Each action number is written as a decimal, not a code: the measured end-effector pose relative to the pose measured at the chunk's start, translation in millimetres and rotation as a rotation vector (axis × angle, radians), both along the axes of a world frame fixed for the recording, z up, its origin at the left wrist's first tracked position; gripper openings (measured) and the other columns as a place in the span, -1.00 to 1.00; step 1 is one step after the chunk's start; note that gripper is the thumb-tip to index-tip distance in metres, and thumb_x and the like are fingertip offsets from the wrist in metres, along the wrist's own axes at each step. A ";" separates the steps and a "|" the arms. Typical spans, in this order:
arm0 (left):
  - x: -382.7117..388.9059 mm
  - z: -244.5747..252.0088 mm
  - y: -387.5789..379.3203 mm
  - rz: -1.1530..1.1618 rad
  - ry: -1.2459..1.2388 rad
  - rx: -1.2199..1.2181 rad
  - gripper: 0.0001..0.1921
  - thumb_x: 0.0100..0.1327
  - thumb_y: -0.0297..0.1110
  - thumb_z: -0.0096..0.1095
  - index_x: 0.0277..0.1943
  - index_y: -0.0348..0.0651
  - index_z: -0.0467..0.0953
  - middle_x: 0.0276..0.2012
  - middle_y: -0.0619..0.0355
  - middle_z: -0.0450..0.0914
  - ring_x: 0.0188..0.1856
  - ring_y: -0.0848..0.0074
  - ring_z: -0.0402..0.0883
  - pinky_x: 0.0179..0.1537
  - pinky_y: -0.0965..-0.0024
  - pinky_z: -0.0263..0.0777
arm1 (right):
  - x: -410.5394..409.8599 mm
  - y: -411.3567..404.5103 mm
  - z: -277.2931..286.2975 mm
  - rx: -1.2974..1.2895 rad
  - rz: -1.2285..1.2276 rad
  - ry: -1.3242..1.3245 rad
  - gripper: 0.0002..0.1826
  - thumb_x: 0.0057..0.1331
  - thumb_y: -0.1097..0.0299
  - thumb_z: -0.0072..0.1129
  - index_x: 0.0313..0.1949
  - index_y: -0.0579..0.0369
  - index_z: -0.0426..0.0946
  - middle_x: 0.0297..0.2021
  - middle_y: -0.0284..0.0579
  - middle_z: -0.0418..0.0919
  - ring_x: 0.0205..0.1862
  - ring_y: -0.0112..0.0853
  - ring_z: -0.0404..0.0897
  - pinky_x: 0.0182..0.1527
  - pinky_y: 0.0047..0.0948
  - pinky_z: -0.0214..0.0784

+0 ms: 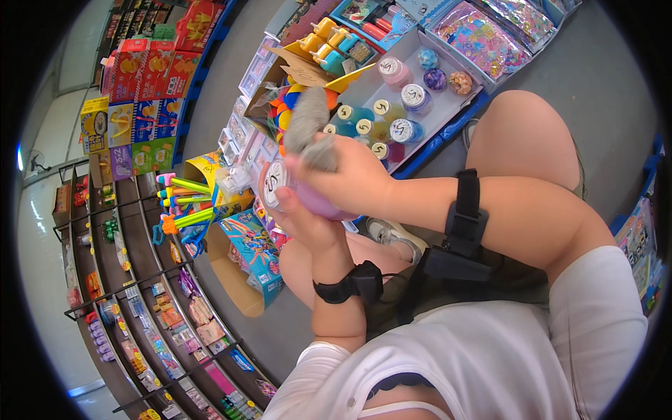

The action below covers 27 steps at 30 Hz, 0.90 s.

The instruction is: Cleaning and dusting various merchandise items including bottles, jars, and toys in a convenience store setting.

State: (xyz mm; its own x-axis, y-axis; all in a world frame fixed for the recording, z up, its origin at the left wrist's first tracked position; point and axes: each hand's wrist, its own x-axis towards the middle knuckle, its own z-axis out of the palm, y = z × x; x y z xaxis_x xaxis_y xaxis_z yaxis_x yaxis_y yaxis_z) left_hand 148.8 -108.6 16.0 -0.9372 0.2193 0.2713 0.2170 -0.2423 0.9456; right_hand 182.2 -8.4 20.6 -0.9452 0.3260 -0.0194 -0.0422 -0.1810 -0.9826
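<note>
My left hand [310, 226] is wrapped around a pinkish-purple plastic jar [323, 202], tilted so that its whitish lid [275, 182] faces left. The lid bears handwriting. Bunched in my right hand [349, 170] is a grey cloth [308, 123], blurred at its loose end, right above the jar. My right hand hides part of the jar's side, so contact between cloth and jar is hard to judge. Just beyond, a shallow white tray [362, 86] holds several similar jars, among them a pink jar [395, 73] and a blue-lidded jar [407, 131].
Patterned balls [434, 79] lie in the tray's far corner. Left of it stands a carton [265, 100] of colourful toys. An opened cardboard display box [241, 268] and a yellow box [202, 170] of toy sticks stand near my left arm. Shelving [136, 273] and stacked food cartons [142, 68] line the left.
</note>
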 end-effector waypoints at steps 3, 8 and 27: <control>-1.4 5.1 -0.5 -0.247 -0.375 0.296 -0.44 0.32 0.06 -0.19 0.17 -0.25 0.19 0.07 0.05 0.33 0.11 0.34 0.35 0.13 0.26 0.22 | 2.6 -7.8 -6.5 0.511 -0.143 0.284 -0.56 -0.06 0.12 0.22 -0.23 0.11 0.46 -0.21 -0.04 0.45 -0.04 -0.16 0.43 -0.18 -0.22 0.33; 3.0 1.3 -44.8 -0.419 -0.555 0.484 -0.39 0.31 0.15 -0.32 0.19 -0.21 0.19 0.10 0.07 0.32 0.14 0.34 0.33 0.17 0.22 0.17 | 15.6 -20.8 5.6 0.899 0.116 0.366 -0.46 -0.26 0.16 0.29 -0.18 -0.09 0.46 0.05 -0.21 0.31 0.20 -0.07 0.16 -0.27 0.00 0.32; -32.3 14.1 -24.0 -0.330 -0.558 0.391 -0.39 0.29 0.12 -0.33 0.21 -0.17 0.18 0.13 0.03 0.31 0.17 0.27 0.31 0.21 0.18 0.14 | -15.2 -5.6 8.6 0.403 -0.040 0.369 -0.36 -0.24 0.22 0.39 -0.14 0.12 0.33 -0.17 -0.03 0.40 -0.11 -0.09 0.40 -0.14 -0.25 0.39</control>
